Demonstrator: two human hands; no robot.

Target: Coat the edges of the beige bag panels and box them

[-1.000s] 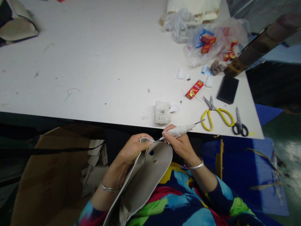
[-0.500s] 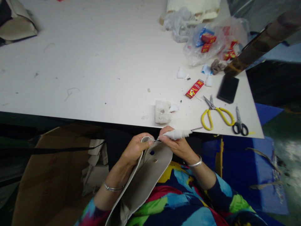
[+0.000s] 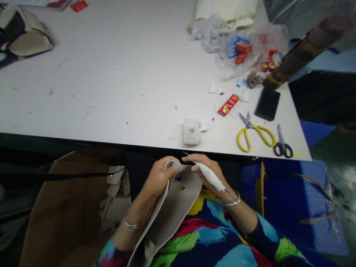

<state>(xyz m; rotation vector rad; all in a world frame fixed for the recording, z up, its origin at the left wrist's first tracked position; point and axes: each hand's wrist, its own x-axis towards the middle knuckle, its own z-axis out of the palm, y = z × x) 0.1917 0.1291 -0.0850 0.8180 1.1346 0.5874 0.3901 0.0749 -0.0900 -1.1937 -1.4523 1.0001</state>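
Observation:
My left hand (image 3: 160, 177) pinches the top edge of a grey-beige bag piece (image 3: 182, 205), which looks like leather. This piece hangs down over my lap, with a dark hole and a small gold-coloured fitting in its face. Between thumb and fingers, my right hand (image 3: 207, 168) grips an awl with a white wrapped handle (image 3: 210, 175). A thin metal tip pokes out past the fingertips, just above the bag piece's edge and apart from it. Another metal shank sticks out of the handle's lower end, near the wrist.
A whitish block (image 3: 191, 132) lies by the table's (image 3: 116, 92) front edge. To its right are a red box (image 3: 228, 105), yellow-handled scissors (image 3: 257, 130), small black scissors (image 3: 283, 144) and a phone (image 3: 267, 104). A dark post (image 3: 303, 55) rises behind. A cardboard box (image 3: 63, 207) stands lower left.
The awl's tip has come away from the bag piece's edge. Its handle has swung from pointing right to slanting down towards my right wrist. The left hand keeps its hold.

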